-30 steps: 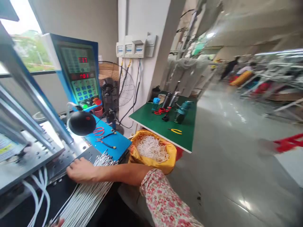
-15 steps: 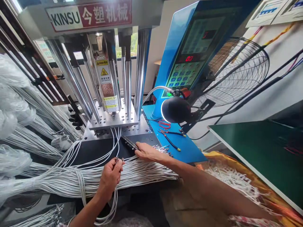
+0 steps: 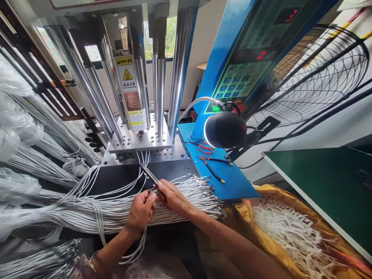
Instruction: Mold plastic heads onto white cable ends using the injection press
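Note:
My left hand (image 3: 142,211) is closed in a pinch on the small metal ends of several white cables, whose lengths loop down below it. A dark, narrow metal bar with notches along it (image 3: 149,174) is gripped by my right hand (image 3: 174,198), slanting up and left toward the press. The two hands meet at the near end of the bar, and the cable ends are mostly hidden by fingers. Under both hands lies a thick bundle of white cables (image 3: 78,217), with metal terminals at its right end.
A press with a steel plate (image 3: 157,141) stands ahead; white cables run out from beneath it. Pliers (image 3: 213,166) lie on the blue surface (image 3: 235,184), beside a black lamp (image 3: 225,130). White scraps (image 3: 293,232) fill a yellow bag at right. A green-topped table (image 3: 325,186) stands beyond.
My right hand has moved left and down with the bar, and my left hand has come up to meet it. The camera view has shifted, and the panel's red digits differ.

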The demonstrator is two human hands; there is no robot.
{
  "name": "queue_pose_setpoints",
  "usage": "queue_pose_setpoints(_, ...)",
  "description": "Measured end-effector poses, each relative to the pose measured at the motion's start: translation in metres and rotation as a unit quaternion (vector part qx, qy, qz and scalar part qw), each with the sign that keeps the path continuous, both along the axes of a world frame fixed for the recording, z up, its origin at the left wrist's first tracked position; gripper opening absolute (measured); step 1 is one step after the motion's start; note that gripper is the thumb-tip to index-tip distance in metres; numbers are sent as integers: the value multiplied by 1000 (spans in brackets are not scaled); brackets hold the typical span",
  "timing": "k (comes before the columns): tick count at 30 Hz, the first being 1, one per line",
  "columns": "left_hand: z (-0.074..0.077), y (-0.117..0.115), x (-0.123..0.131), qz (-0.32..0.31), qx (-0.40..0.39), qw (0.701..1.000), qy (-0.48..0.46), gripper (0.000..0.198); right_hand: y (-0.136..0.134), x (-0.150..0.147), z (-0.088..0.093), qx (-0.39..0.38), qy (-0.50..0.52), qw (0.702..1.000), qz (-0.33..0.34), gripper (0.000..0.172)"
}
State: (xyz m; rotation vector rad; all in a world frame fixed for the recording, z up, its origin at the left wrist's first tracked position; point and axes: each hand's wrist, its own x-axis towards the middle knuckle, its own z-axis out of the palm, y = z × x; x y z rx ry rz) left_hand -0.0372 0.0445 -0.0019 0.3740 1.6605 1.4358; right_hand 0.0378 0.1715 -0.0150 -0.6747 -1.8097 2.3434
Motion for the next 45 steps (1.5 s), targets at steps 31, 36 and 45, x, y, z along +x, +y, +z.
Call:
queue_pose_setpoints(31, 3, -6, -13, 12, 0, 999, 48, 42, 4, 9, 7, -18, 3, 999, 43, 27)
queue_pose_setpoints(36, 1, -6, -14, -25, 0, 996, 87, 41, 2, 9, 1, 0, 19, 999, 39, 31)
queue_pose_setpoints(45, 1, -4, -12, -41, -26, 995, 86, 41, 5, 10, -3, 50, 25, 997, 61, 33)
